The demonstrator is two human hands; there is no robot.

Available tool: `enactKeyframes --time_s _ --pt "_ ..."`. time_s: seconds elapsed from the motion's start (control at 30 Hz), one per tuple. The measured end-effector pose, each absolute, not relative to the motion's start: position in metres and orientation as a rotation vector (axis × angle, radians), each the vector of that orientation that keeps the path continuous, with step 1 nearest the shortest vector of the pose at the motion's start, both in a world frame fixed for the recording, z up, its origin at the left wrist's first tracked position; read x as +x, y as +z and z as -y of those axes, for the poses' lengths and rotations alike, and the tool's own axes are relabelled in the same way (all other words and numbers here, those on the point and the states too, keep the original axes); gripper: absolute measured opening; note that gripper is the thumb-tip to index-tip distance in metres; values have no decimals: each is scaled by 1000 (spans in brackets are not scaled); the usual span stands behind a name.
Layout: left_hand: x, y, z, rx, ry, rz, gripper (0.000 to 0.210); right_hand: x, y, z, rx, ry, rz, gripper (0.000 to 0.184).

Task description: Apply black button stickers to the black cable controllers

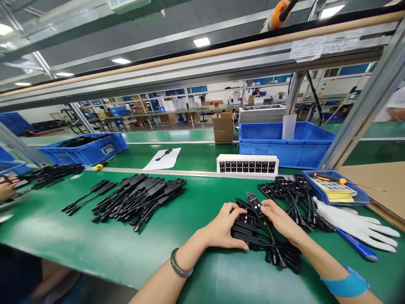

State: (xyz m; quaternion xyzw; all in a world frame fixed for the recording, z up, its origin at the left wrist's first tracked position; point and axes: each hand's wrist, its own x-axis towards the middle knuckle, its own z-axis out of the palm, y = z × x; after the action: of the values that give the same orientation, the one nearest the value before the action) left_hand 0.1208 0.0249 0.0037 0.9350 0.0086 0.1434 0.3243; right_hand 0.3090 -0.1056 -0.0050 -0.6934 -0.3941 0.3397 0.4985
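My right hand (pixel 280 219) pinches a black cabled controller (pixel 255 204) with red and white markings on its face, held tilted above others of its kind. My left hand (pixel 223 228) curls its thumb and fingers around a stack of similar controllers (pixel 245 226) on the green bench. Their cables (pixel 280 253) trail toward the lower right. Behind my right hand lies another group of controllers (pixel 283 185), face up. To the left sits a big pile of black cabled controllers (pixel 142 194), with two loose ones (pixel 91 194) beside it.
A white holder (pixel 247 158) with a row of black labels stands behind my hands. Right of them are a blue tray (pixel 357 196), white glove (pixel 354 219) and blue-handled tool (pixel 357 245). Blue bins (pixel 275 147) stand farther back. At far left, another person's hand (pixel 6 188) shows.
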Motion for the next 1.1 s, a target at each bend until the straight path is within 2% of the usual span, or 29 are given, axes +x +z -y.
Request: enactKeyframes --time_s 0.1,0.27,0.47,0.63,0.73,0.8,0.97,1.1 --pt "121 2 -27 2415 403 -54 89 314 -3 106 -1723 808 974 38" --pt "120 -1 -32 2540 357 -66 113 308 2 108 -1690 858 1042 37" --pt "120 8 -31 2552 119 37 90 313 28 116 -1323 880 862 37" --pt "122 12 -27 2519 125 2 85 333 62 138 -1035 689 722 22" --pt "123 10 -26 2527 170 8 89 343 62 142 -1133 559 751 24" --pt "123 8 -26 2533 187 36 92 343 49 136 -1349 467 848 27" --pt "121 2 -24 2561 219 -127 109 321 6 110 -1853 87 1404 24" --pt "119 -1 -23 2603 165 -358 106 303 -5 107 -1918 224 1596 34"
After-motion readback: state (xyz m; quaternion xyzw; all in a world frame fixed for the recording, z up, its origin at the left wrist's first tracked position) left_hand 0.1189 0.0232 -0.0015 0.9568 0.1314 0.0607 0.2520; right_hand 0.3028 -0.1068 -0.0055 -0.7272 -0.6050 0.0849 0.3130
